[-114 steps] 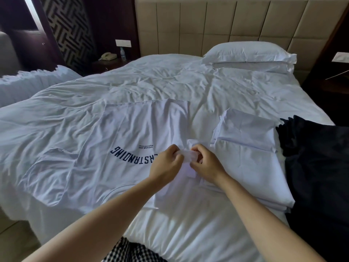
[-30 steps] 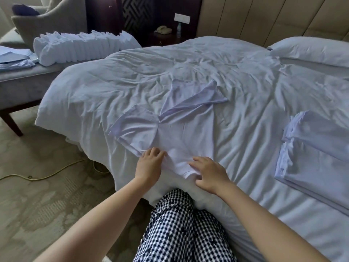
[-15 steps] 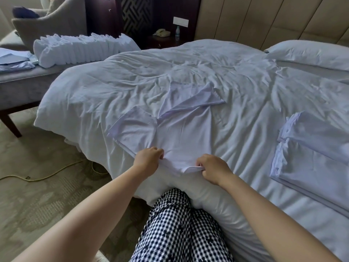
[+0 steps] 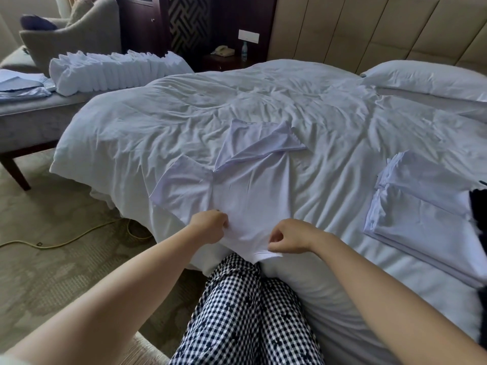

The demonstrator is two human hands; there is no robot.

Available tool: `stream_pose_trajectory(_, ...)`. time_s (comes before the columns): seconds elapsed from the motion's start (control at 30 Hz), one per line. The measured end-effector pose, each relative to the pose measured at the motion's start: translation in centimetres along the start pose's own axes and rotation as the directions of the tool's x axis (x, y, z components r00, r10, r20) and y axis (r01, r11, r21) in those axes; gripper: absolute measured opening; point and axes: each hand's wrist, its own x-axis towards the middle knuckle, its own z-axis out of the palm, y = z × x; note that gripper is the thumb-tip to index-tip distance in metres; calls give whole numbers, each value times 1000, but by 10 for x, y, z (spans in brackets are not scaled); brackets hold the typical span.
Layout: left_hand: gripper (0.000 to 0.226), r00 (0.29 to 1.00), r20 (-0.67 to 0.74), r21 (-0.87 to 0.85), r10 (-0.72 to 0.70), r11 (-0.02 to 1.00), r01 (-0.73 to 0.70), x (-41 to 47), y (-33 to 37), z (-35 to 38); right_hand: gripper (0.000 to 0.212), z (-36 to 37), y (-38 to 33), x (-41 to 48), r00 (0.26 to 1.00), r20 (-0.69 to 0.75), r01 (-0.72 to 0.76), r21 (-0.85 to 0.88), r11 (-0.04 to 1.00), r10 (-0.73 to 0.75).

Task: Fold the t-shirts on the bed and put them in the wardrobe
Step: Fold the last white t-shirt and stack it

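Right now the folding step is in hand. A white shirt [image 4: 250, 196] lies flat on the bed [image 4: 163, 119], at the near edge, just in front of the person's legs. Its sides look partly folded in, but one sleeve [image 4: 181, 185] sticks out to the left and the far end lies bent over at a slant. The left hand [image 4: 209, 226] is curled and grips the shirt's near left corner. The right hand [image 4: 288, 237] pinches the near hem between thumb and fingers. To the right, well apart from this shirt, a pile [image 4: 421, 212] of folded white shirts sits on the bed. I think the next move is to lift the near end and bring it up over the far end, to fold the shirt in half. For that, both hands need to rise together and go the same way, so the edges meet and the cloth does not bunch. The loose sleeve may need tucking in first. After that the shirt can join the pile. No wardrobe shows, so that part looks a long way off.
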Motion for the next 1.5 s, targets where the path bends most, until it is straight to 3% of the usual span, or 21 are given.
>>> stream_pose_trajectory(0.17,31,991,-131,-62,7,998,-15,13,16,-26,31,-28,10,11,987,-157,-41,-55,998,32)
stream_pose_trajectory(0.47,33,944,-324,-153,68,981,-123,86,31,-74,39,-96,53,71,884,-457,-126,-31,992,98)
stream_pose_trajectory(0.8,34,909,-397,-104,126,978,-181,217,24,-90,38,-126,137,205,804,-565,-145,118,982,187)
stream_pose_trajectory(0.93,39,902,-412,-117,130,974,-194,257,14,-76,42,-118,157,248,804,-553,-145,173,974,218)
stream_pose_trajectory(1.0,34,877,-466,-150,112,968,-204,268,11,-64,42,-109,162,263,786,-567,-160,197,967,245)
stream_pose_trajectory(1.17,25,759,-647,-203,72,943,-263,278,4,-35,33,-87,167,282,650,-683,-187,283,941,334)
stream_pose_trajectory(1.33,16,757,-653,-319,7,905,-283,279,2,-39,32,-109,165,292,670,-646,-284,231,930,365)
stream_pose_trajectory(1.5,12,865,-459,-613,-205,778,-141,283,-3,-68,28,-164,147,305,634,-671,-334,210,919,384)
